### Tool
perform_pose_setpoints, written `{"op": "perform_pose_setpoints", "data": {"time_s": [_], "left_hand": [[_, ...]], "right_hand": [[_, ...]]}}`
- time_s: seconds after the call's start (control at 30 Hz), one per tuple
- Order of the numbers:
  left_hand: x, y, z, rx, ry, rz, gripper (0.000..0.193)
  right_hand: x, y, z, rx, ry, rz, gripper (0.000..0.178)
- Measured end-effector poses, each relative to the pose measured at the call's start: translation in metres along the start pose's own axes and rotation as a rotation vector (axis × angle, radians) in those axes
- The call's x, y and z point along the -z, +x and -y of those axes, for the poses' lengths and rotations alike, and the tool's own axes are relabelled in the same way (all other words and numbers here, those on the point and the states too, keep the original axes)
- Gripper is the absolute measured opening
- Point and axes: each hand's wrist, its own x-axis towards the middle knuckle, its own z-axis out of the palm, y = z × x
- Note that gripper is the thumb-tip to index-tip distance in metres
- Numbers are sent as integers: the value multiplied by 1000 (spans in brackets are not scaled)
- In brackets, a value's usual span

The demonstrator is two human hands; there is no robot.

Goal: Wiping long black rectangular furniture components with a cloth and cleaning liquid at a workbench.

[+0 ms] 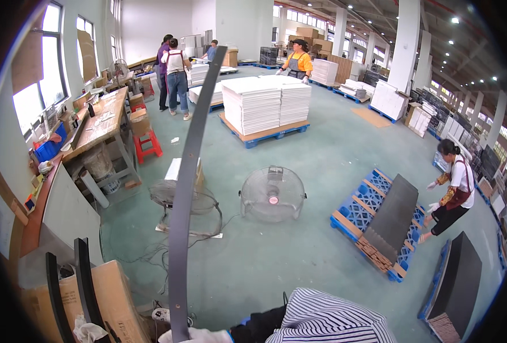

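My right hand point(199, 336), in a white glove, is closed round the lower end of a long, dark flat strip point(187, 194). Small holes dot the strip, which rises upright, slightly curved in the picture, across the middle of the view. A striped sleeve point(333, 317) with a black lower part leads to this hand from the right. I cannot see my left hand. At the lower left, two more black strips point(87, 283) stand against a cardboard box point(113, 300). A crumpled white thing point(88, 330) beside them is too unclear to name.
Two floor fans point(272, 194) stand ahead, with cables on the floor. A workbench point(102, 120) and a red stool point(147, 146) are at left. Blue pallets bear white sheets point(250, 106) and dark panels point(393, 217). A person point(456, 177) bends at right; others work farther back.
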Motion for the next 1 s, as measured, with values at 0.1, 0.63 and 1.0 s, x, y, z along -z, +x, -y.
{"op": "perform_pose_setpoints", "data": {"time_s": [0.1,0.63,1.0], "left_hand": [[8,-16,-1,75,9,78,28],[64,-114,44,351,100,467,28],[-30,-341,273,-259,351,-105,31]], "right_hand": [[-6,-5,-1,45,267,-117,26],[48,1,45,65,382,-74,28],[62,41,78,94,534,-98,25]]}}
